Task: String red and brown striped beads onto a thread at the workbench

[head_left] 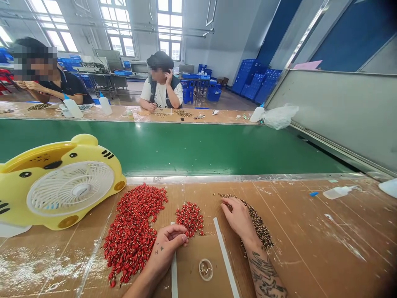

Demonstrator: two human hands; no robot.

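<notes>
My left hand (167,247) is closed in a pinch at the near edge of a small heap of red parts (190,217). A small red piece shows at its fingertips. To its left spreads a much larger pile of the same red parts (133,231), with pale metallic tips. My right hand (237,216) lies over the left side of a pile of small dark and brass-coloured beads (260,227). Its thumb and fingers are apart, with the fingertips touching the beads. Between my forearms, a small clear round dish (205,269) with a little clear liquid stands on a cardboard sheet (189,285).
White strips (226,256) flank the cardboard. A yellow animal-faced fan (74,186) stands at left. A squeeze bottle (338,192) and its blue cap (314,194) lie at right. Beyond the green belt (192,149), two people sit at another bench (139,114) with bottles and small parts.
</notes>
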